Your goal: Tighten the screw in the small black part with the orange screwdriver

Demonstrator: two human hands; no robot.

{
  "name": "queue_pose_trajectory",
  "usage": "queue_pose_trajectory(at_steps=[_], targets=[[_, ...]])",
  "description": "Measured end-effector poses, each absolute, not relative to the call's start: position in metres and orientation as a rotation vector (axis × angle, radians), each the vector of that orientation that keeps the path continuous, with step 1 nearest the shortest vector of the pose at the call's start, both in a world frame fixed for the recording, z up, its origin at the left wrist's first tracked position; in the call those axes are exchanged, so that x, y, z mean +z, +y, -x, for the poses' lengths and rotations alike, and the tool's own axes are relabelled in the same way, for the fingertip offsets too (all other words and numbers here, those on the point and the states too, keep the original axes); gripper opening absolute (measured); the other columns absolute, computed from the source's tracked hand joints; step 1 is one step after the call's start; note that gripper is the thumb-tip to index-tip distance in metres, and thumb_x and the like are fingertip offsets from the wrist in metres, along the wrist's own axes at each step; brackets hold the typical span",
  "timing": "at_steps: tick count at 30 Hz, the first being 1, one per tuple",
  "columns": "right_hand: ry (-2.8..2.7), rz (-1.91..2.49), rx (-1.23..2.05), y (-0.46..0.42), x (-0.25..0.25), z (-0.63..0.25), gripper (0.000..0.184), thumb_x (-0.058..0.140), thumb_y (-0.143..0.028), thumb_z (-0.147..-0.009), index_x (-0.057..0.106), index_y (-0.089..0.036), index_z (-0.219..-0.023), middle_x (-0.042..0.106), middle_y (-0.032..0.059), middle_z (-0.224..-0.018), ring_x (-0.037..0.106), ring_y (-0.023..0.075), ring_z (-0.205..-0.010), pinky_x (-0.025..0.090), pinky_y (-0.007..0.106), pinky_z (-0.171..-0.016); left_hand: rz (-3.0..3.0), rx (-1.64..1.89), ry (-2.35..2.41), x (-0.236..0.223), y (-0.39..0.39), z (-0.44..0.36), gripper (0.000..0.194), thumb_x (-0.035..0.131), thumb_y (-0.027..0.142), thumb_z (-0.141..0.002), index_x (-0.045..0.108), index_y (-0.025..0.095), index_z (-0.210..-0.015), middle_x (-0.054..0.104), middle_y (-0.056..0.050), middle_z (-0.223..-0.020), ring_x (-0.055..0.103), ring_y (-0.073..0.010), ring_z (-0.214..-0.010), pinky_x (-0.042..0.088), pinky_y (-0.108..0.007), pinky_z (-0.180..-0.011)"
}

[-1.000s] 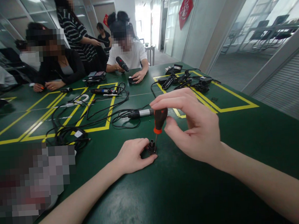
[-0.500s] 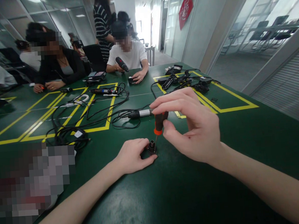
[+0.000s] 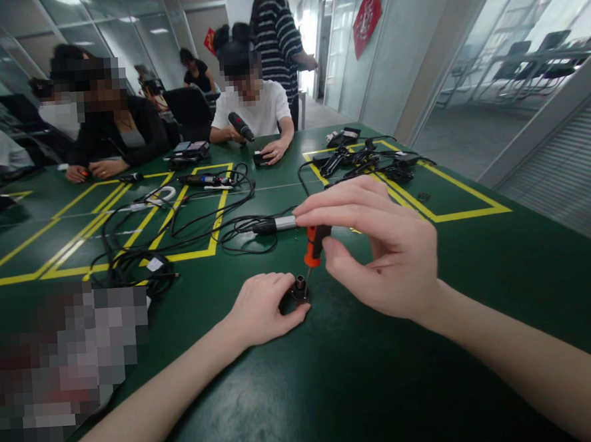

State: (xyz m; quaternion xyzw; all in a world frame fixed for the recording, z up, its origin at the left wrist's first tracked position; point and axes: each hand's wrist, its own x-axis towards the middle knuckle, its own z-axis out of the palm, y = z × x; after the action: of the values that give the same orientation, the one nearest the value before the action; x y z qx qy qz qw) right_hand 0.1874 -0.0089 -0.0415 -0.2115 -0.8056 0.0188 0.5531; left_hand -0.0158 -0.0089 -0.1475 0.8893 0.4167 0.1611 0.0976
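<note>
My right hand is closed around the handle of a screwdriver, black and orange, held nearly upright. Its thin shaft points down to the edge of a small dark round part, which has a short metal tube rising from its middle. My left hand rests on the green table with thumb and fingers curled about that part, holding it against the surface. What the screwdriver's tip meets is too small to make out.
Behind my hands lie a silver-and-black tool and tangled black cables. More black gear sits at the far right among yellow tape lines. Across the table a person holds a power drill. A blurred-out item lies at left.
The screwdriver's handle has turned, showing more orange. My right hand has shifted only slightly and my left stays in place. In the background, a person in stripes has moved to the right.
</note>
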Motion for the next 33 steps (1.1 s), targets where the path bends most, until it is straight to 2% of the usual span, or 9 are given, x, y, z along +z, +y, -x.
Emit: queue_pose_trajectory(at_steps=[8,12,18,22,25,29,33], targets=[[-1.866,0.522,0.084,-0.0071,-0.0435,-0.1851,0.035,0.051,0.001,-0.086,0.077,-0.022,-0.095,0.081,0.0054,-0.106,0.074,0.0231,-0.099,0.052,0.044,-0.090,-2.634,0.456,1.259,-0.1455,-0.0077,0.0155,0.031,0.070,0.041,-0.089,0.050,0.022,-0.075,0.060,0.001,-0.068,0.058,-0.0180,-0.063,0.037,-0.029,-0.059],[-1.853,0.490,0.103,-0.0072,-0.0433,-0.1864,0.039,0.047,0.002,-0.088,0.077,-0.023,-0.090,0.082,0.0040,-0.104,0.075,0.0225,-0.097,0.053,0.045,-0.091,-2.640,0.452,1.279,-0.1447,-0.0092,0.0143,0.028,0.070,0.041,-0.088,0.053,0.022,-0.078,0.063,0.000,-0.071,0.061,-0.0194,-0.066,0.040,-0.030,-0.061],[-1.831,0.482,0.045,-0.0099,-0.0427,-0.1858,0.028,0.060,-0.004,-0.084,0.077,-0.025,-0.090,0.082,0.0031,-0.103,0.070,0.0233,-0.090,0.055,0.046,-0.087,-2.628,0.500,1.236,-0.1473,-0.0090,0.0150,0.021,0.068,0.039,-0.090,0.058,0.021,-0.086,0.067,0.000,-0.077,0.063,-0.0197,-0.071,0.042,-0.030,-0.065],[-1.807,0.485,0.031,-0.0086,-0.0429,-0.1847,0.028,0.060,-0.002,-0.084,0.077,-0.024,-0.088,0.082,0.0033,-0.098,0.070,0.0217,-0.086,0.054,0.044,-0.085,-2.638,0.535,1.206,-0.1491,-0.0070,0.0168,0.031,0.070,0.040,-0.089,0.051,0.022,-0.074,0.055,0.003,-0.065,0.054,-0.0161,-0.059,0.034,-0.028,-0.058],[-1.812,0.475,0.046,-0.0074,-0.0426,-0.1849,0.030,0.057,-0.001,-0.084,0.076,-0.023,-0.087,0.081,0.0030,-0.096,0.071,0.0215,-0.086,0.053,0.045,-0.088,-2.636,0.544,1.191,-0.1493,-0.0059,0.0171,0.033,0.071,0.040,-0.089,0.049,0.022,-0.072,0.051,0.004,-0.063,0.051,-0.0150,-0.057,0.031,-0.027,-0.056],[-1.825,0.458,0.063,-0.0075,-0.0420,-0.1854,0.032,0.054,0.000,-0.082,0.075,-0.023,-0.086,0.081,0.0028,-0.095,0.072,0.0215,-0.087,0.053,0.045,-0.090,-2.638,0.541,1.200,-0.1487,-0.0053,0.0176,0.032,0.072,0.041,-0.088,0.051,0.021,-0.074,0.052,0.004,-0.063,0.051,-0.0151,-0.057,0.030,-0.027,-0.056],[-1.833,0.441,0.116,-0.0083,-0.0407,-0.1852,0.027,0.056,-0.003,-0.083,0.074,-0.023,-0.086,0.080,0.0044,-0.093,0.074,0.0222,-0.088,0.056,0.042,-0.085,-2.627,0.549,1.173,-0.1492,-0.0055,0.0188,0.026,0.072,0.039,-0.089,0.057,0.021,-0.080,0.059,0.003,-0.069,0.058,-0.0172,-0.062,0.033,-0.028,-0.059]])
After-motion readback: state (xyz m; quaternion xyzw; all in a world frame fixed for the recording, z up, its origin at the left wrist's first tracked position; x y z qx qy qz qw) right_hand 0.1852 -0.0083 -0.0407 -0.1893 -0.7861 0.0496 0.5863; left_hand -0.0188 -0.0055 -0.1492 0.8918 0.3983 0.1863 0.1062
